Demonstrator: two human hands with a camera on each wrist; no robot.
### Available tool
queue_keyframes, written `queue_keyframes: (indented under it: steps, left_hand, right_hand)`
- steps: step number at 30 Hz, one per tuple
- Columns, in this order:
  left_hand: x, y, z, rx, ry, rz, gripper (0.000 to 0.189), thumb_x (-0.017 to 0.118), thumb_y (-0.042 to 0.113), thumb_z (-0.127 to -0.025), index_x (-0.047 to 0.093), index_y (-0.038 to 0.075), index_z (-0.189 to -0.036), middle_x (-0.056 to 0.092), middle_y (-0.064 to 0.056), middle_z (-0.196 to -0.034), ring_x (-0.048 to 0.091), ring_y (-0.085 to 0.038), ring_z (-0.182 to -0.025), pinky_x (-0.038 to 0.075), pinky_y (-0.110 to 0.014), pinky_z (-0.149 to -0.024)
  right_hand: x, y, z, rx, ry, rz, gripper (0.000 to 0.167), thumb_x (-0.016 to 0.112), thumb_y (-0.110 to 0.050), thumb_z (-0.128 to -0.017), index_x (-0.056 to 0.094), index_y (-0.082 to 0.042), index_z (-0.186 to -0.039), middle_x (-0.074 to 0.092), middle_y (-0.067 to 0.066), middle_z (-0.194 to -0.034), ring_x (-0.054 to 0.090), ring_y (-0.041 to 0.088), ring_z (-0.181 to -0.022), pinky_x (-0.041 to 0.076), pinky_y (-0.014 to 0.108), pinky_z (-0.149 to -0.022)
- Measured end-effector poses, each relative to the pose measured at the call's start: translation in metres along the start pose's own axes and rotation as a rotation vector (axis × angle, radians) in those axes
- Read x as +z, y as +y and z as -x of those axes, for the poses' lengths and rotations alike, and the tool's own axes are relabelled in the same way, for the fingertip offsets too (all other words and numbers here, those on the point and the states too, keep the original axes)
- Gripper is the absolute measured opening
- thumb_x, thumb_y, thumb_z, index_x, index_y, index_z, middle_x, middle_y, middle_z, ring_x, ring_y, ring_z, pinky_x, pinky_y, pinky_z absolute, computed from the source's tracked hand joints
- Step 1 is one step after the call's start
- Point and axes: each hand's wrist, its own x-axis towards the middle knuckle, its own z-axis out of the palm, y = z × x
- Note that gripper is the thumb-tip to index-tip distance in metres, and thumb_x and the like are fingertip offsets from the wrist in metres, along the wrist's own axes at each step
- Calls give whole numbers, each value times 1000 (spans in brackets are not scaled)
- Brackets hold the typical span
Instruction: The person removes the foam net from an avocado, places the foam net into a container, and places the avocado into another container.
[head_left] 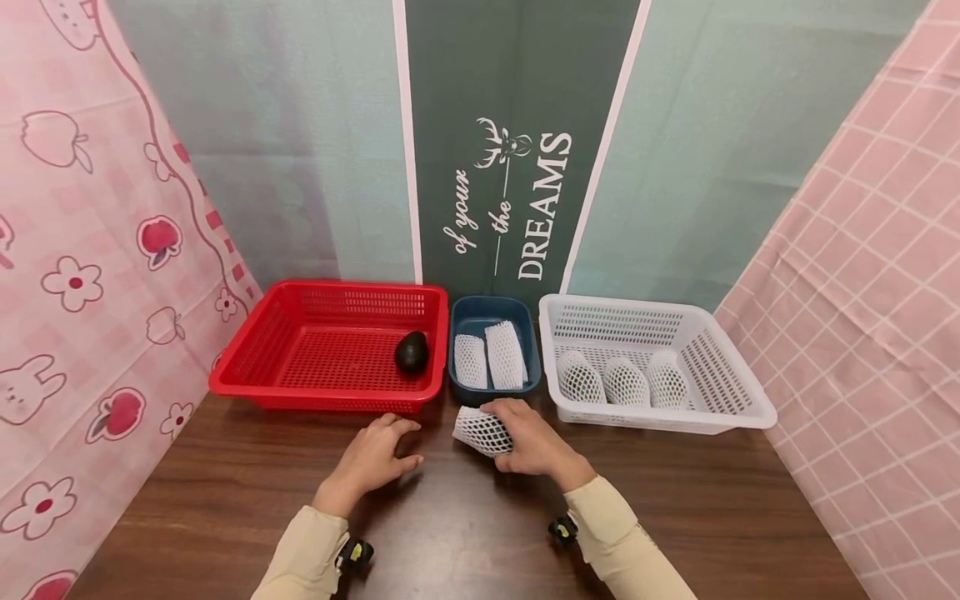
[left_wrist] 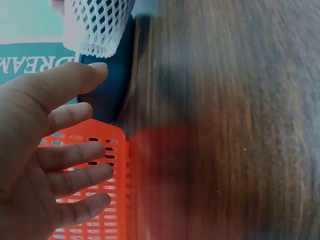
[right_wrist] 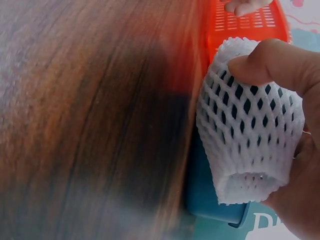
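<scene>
My right hand [head_left: 534, 442] grips an avocado in a white foam net sleeve [head_left: 483, 431], just in front of the blue bin. In the right wrist view the thumb lies across the net sleeve [right_wrist: 247, 117], and dark skin shows through the mesh. My left hand [head_left: 375, 457] is apart from it, fingers spread and holding nothing, in front of the red basket [head_left: 330, 400]. One bare dark avocado [head_left: 412, 352] lies at the right side of that basket. Folded foam net sleeves [head_left: 506, 356] lie in the blue bin [head_left: 495, 304].
At the right stands a white basket [head_left: 731, 367] with three net-sleeved avocados [head_left: 626, 382] in a row. The containers line up along the back of the wooden table [head_left: 450, 533], before a green cloth [head_left: 315, 150]. Pink cloths [head_left: 877, 250] hang at both sides.
</scene>
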Motion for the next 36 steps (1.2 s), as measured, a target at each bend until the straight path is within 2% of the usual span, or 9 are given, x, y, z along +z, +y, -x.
queue_keyframes:
  steps: [5,9,16,22,27,30,36]
  left_hand:
    - [2,-2,0,-15,-29,2,42,80,26,-68,67,7,-103,60,-8,-98,59,-26,-91,49,-44,-70]
    - [3,-2,0,-21,-47,13,42,80,26,-68,67,8,-103,60,-7,-98,59,-26,-91,48,-45,-70]
    - [4,0,-1,-17,-38,10,41,80,26,-68,67,8,-103,59,-6,-97,59,-25,-90,49,-43,-70]
    - [-8,7,2,-27,-21,-2,42,80,27,-69,67,8,-105,58,-5,-95,59,-25,-89,47,-45,-70]
    - [-20,14,4,-22,24,4,44,81,28,-68,67,9,-105,57,-5,-95,59,-26,-87,47,-46,-68]
    - [-23,14,5,-19,41,1,44,81,29,-68,68,9,-105,57,-4,-96,59,-25,-88,47,-45,-68]
    - [-25,13,4,-18,34,-2,45,80,29,-68,67,9,-106,58,-5,-97,58,-26,-89,47,-45,-68]
  right_hand:
    - [4,3,-1,-6,-26,37,68,76,-13,-61,51,-9,-125,48,9,-123,44,28,-113,41,47,-87]
    - [7,5,-2,-9,-47,53,68,76,-12,-62,51,-9,-126,47,11,-120,44,29,-110,43,47,-86]
    - [5,6,-3,-3,-64,62,71,77,-13,-62,50,-10,-128,48,8,-120,45,27,-109,42,44,-87]
    - [-8,2,-2,-16,-25,89,72,79,-18,-65,49,-10,-130,50,8,-120,48,27,-108,42,44,-87]
    - [-24,-2,-2,-12,0,92,71,78,-18,-66,49,-10,-130,50,10,-122,47,28,-111,41,45,-90]
    - [-27,-3,-2,-8,-5,94,71,78,-20,-67,48,-10,-131,50,10,-123,47,28,-113,40,44,-92]
    - [-27,-5,-1,-9,-1,77,71,78,-19,-66,48,-10,-131,50,10,-122,47,28,-112,41,43,-90]
